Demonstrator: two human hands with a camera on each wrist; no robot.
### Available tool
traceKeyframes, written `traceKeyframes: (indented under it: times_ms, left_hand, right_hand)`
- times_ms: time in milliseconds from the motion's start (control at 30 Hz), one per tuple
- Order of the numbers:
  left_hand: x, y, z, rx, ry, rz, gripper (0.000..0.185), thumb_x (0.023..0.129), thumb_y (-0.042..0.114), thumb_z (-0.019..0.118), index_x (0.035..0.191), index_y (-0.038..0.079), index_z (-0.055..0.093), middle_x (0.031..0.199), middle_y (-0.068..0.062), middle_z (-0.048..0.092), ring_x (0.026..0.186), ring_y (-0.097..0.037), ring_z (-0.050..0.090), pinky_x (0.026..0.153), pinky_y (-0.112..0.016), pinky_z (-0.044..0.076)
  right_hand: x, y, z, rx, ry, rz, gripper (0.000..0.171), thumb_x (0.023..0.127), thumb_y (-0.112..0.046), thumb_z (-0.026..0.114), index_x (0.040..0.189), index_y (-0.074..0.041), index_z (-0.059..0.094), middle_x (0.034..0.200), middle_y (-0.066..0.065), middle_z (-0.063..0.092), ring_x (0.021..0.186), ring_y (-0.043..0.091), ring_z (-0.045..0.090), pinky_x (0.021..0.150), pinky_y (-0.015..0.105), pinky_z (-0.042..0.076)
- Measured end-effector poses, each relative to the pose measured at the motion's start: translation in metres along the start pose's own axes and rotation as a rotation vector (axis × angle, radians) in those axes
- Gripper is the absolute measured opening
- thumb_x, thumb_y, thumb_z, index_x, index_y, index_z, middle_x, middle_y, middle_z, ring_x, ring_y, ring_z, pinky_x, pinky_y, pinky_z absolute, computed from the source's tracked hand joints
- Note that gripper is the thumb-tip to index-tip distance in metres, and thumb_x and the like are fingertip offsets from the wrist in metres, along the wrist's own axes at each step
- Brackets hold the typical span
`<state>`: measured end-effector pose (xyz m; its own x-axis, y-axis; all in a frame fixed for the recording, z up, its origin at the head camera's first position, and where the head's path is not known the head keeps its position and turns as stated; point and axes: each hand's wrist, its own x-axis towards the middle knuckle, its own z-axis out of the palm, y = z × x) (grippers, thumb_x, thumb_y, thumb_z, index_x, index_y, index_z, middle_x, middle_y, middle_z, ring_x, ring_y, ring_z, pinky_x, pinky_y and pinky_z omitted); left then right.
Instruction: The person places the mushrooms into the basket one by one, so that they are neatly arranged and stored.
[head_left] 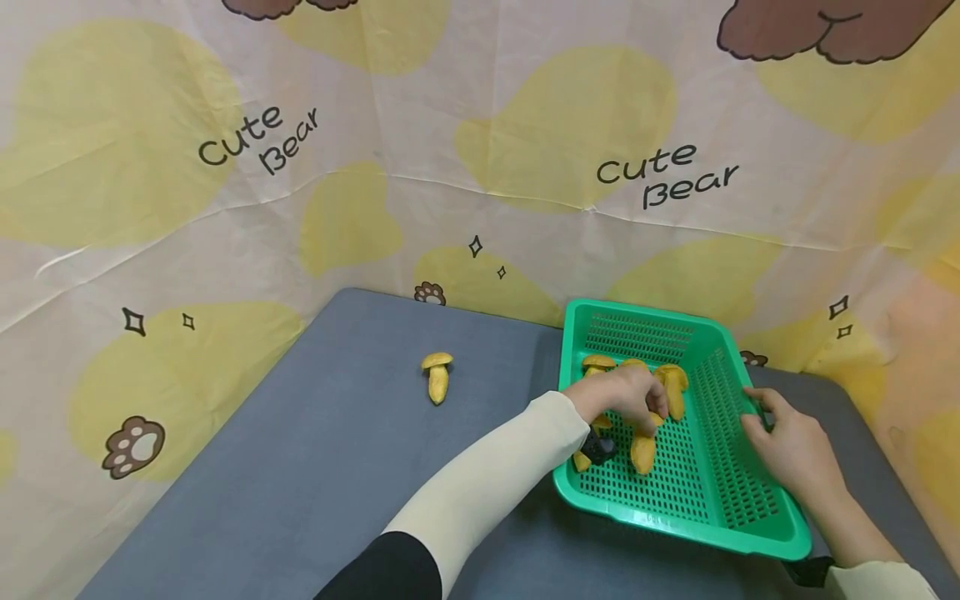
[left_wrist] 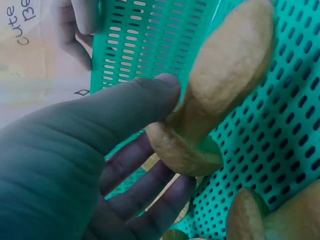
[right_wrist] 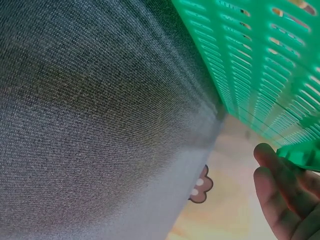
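A green perforated basket (head_left: 637,310) stands on the right of the grey table. My left hand (head_left: 626,398) reaches into it and holds a yellow toy mushroom (head_left: 643,450). In the left wrist view the thumb (left_wrist: 150,95) presses on that mushroom's (left_wrist: 215,90) stem while the fingers (left_wrist: 135,195) curl under its cap. Several more yellow mushrooms (head_left: 672,385) lie at the back of the basket. My right hand (head_left: 761,412) grips the basket's right rim; its fingertips (right_wrist: 280,195) hook the rim (right_wrist: 300,156). One mushroom (head_left: 437,377) lies alone on the table to the left.
The grey table (head_left: 300,467) is backed by a draped cloth printed with yellow hearts and "Cute Bear" (head_left: 660,175). A small dark object (head_left: 600,448) sits under my left wrist at the basket's left edge.
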<state>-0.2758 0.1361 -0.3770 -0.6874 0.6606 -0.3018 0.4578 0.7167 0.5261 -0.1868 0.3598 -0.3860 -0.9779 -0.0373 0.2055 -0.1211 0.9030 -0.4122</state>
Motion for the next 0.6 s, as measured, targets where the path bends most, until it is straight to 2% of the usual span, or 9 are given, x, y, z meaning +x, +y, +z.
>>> traceKeyframes:
  times_ms: [133,367,600]
  left_hand:
    - [-0.0004,-0.0012,0.0021,-0.014,-0.030,-0.034,0.017,0.084,0.022,0.075,0.097,0.028,0.068,0.102,0.016,0.061,0.092,0.001,0.054,0.073,-0.013,0.045]
    - [0.0010,-0.0019,0.0035,-0.027,-0.065,-0.046,0.019,0.084,0.018,0.075,0.100,0.026,0.069,0.105,0.014,0.063,0.092,0.000,0.055,0.072,-0.014,0.046]
    - [0.0012,-0.0033,0.0088,-0.020,-0.095,-0.090,0.022,0.084,0.015,0.075,0.103,0.026,0.069,0.107,0.015,0.062,0.092,0.000,0.055,0.071,-0.016,0.047]
  right_hand:
    - [0.0003,-0.0007,0.0003,0.001,-0.007,0.006,0.047,0.101,-0.027,0.041,0.141,-0.001,0.044,0.113,0.030,0.059,0.039,0.014,0.034,0.038,0.029,0.029]
    - [0.0023,0.0011,0.0004,-0.012,-0.026,0.024,0.049,0.101,-0.029,0.041,0.142,-0.002,0.043,0.118,0.031,0.056,0.040,0.014,0.034,0.039,0.030,0.028]
    - [0.0021,0.0025,0.0030,-0.010,-0.031,0.015,0.049,0.101,-0.029,0.042,0.142,-0.002,0.043,0.118,0.032,0.056,0.039,0.014,0.032,0.038,0.030,0.028]
